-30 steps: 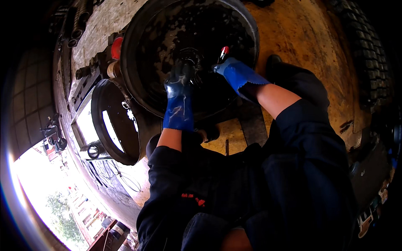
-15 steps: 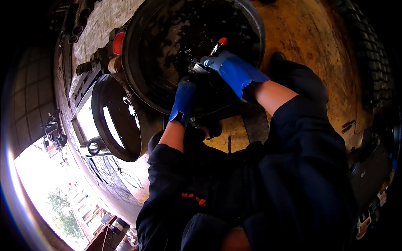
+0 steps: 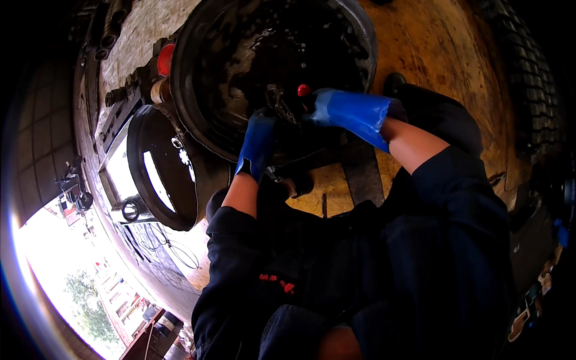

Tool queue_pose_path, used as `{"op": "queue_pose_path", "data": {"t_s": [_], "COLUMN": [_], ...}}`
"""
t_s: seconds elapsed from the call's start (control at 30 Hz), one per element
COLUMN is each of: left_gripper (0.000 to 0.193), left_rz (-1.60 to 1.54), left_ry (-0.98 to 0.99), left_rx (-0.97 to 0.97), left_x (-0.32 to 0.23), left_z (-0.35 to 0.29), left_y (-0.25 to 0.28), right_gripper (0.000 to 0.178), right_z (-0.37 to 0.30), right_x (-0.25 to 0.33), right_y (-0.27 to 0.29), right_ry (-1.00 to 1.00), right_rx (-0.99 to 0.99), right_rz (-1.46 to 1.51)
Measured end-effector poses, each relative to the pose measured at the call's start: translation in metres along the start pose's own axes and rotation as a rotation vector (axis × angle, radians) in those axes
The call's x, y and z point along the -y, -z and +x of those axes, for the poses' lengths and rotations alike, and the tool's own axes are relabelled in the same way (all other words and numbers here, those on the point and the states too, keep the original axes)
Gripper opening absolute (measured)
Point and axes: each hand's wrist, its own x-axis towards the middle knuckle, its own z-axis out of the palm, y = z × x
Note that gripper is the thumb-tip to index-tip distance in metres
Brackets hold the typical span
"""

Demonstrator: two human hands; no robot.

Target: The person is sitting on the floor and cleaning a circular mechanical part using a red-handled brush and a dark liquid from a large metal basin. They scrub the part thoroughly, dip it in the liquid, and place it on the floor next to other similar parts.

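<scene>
Both hands wear blue rubber gloves and reach into a large round black tub [image 3: 180, 114] of dark, rippling liquid. My right hand [image 3: 327, 107], on the tub's right side, is closed around a red-tipped tool [image 3: 303, 90]; only the rounded red end shows clearly, and the rest is lost in shadow. My left hand [image 3: 259, 129] dips in over the near rim, its fingers curled and dark at the liquid. Just past those fingers is a wet, glinting shape [image 3: 277, 102], too dim to name. What the left hand grips is hidden.
Left of the tub stands a smaller round pan [image 3: 162, 171] with shiny liquid. A red round object [image 3: 166, 59] lies by the tub's left rim. A metal ring [image 3: 129, 210] sits beside the pan. A large treaded tyre [image 3: 531, 78] stands at the far right, beyond yellowish, stained flooring [image 3: 444, 54].
My right hand has moved down and slightly right, and the red tip has come lower and left. The bright metal piece between the hands now looks dark and wet. My left hand shifted slightly left.
</scene>
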Motion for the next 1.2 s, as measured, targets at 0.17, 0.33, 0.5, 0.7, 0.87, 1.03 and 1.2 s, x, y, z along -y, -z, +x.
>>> {"op": "queue_pose_path", "data": {"t_s": [0.17, 0.33, 0.5, 0.7, 0.87, 1.03, 1.2], "left_gripper": [0.025, 0.026, 0.026, 0.028, 0.030, 0.036, 0.041], "left_rz": [0.204, -0.041, 0.603, 0.114, 0.902, 0.884, 0.925], "left_ry": [-0.349, -0.127, -0.575, -0.318, -0.622, -0.458, -0.369], "left_rx": [0.013, 0.016, 0.015, -0.001, 0.014, -0.001, -0.118], "left_x": [0.050, 0.012, 0.013, -0.007, 0.001, -0.023, -0.037], "left_z": [0.019, -0.002, -0.008, -0.019, -0.018, -0.033, -0.051], "left_y": [0.025, 0.013, 0.020, 0.002, 0.023, 0.017, 0.019], "right_gripper": [0.049, 0.045, 0.039, 0.032, 0.024, 0.020, 0.022], "right_z": [0.006, 0.045, 0.056, 0.044, 0.029, 0.003, -0.012], "right_x": [0.014, 0.001, 0.035, 0.041, 0.011, -0.010, 0.016], "right_y": [0.016, 0.016, 0.011, -0.001, -0.018, -0.015, 0.013], "right_ry": [-0.176, -0.201, 0.045, 0.016, 0.253, 0.299, 0.227], "right_rx": [-0.186, -0.443, -0.495, -0.316, -0.142, -0.036, 0.117], "right_rz": [-0.080, 0.311, 0.500, 0.382, 0.369, 0.263, 0.110]}}
